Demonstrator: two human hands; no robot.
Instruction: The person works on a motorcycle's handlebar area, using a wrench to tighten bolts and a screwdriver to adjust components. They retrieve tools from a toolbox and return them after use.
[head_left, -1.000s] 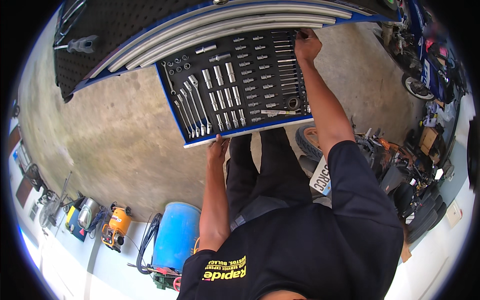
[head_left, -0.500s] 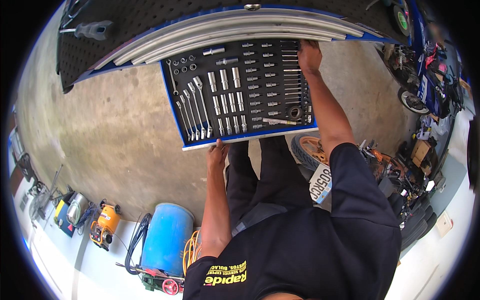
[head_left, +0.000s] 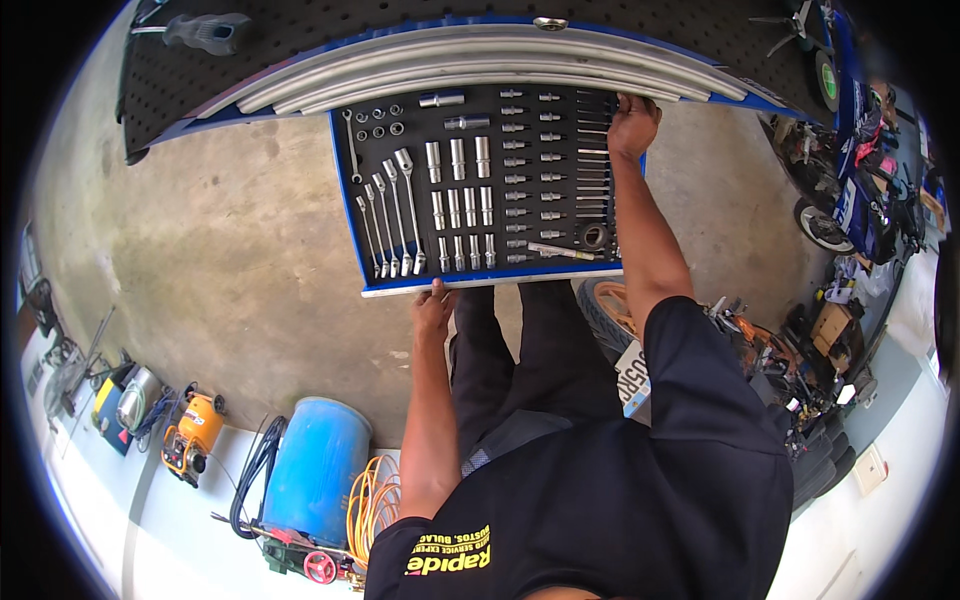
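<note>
A pulled-out tool drawer with a blue rim lies in front of me, its black foam holding chrome tools in rows. Several socket-ended wrenches fill its left side, and long sockets stand in the middle. Bit sockets and slim bits run down the right. My left hand is closed on the drawer's front lip, thumb on top. At the far right corner, beside the slim bits, my right hand has curled fingers; what they hold, if anything, is hidden.
Above the drawer is the tool cabinet's black top, with a screwdriver on it. A blue barrel, orange hose and yellow-orange machine stand at lower left. Motorcycle parts crowd the right, near a wheel.
The view has shifted and turned slightly. My right hand has moved a little rightward at the drawer's far corner, showing more of its fingers. My left hand stays on the front lip.
</note>
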